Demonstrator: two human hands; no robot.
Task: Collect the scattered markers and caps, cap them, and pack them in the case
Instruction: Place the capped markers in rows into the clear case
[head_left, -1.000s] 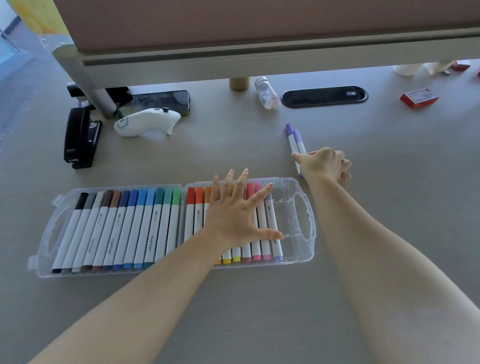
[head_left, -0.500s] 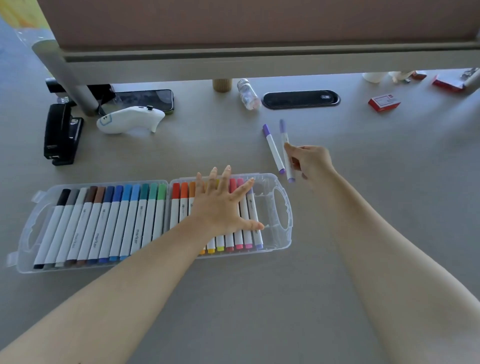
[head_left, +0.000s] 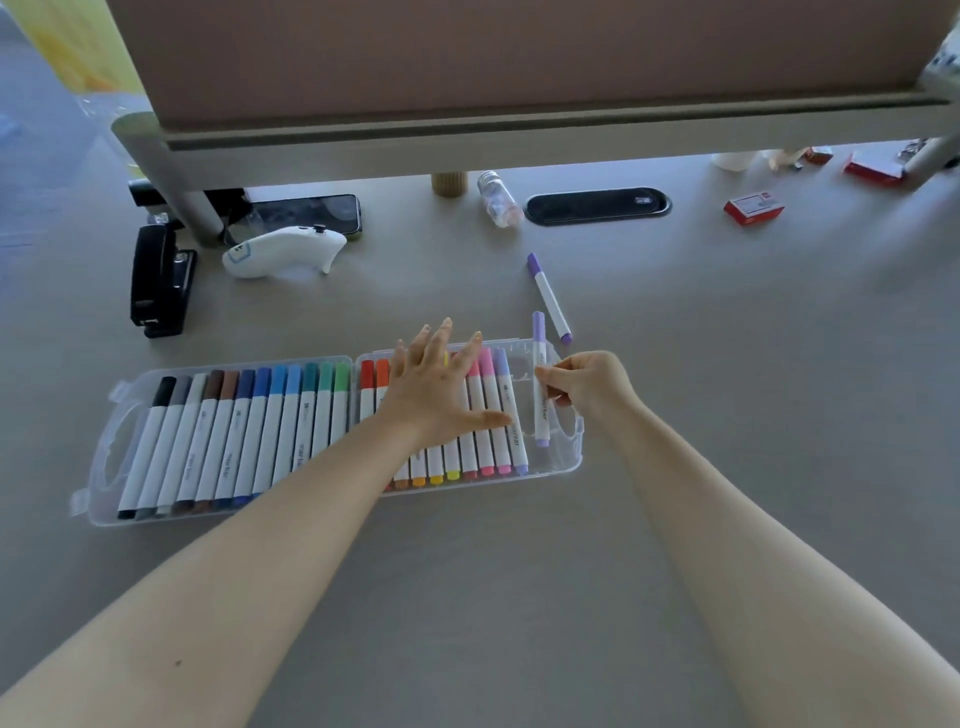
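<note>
over the case's right end: lilac marker in hand

right hand (head_left: 592, 387) pinches a lilac marker (head_left: 539, 379) upright-ish above the free slot of the clear case (head_left: 569, 457). left hand (head_left: 441, 395) lies flat, fingers spread, on the packed markers (head_left: 488, 415). a purple marker (head_left: 549, 297) lies on the desk (head_left: 727, 338) just beyond.

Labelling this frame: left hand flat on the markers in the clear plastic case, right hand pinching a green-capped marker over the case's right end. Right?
Wrong colour. The head view shows the right hand pinching a lilac-capped white marker, not green. The left hand does lie flat on the markers in the clear plastic case.
</note>
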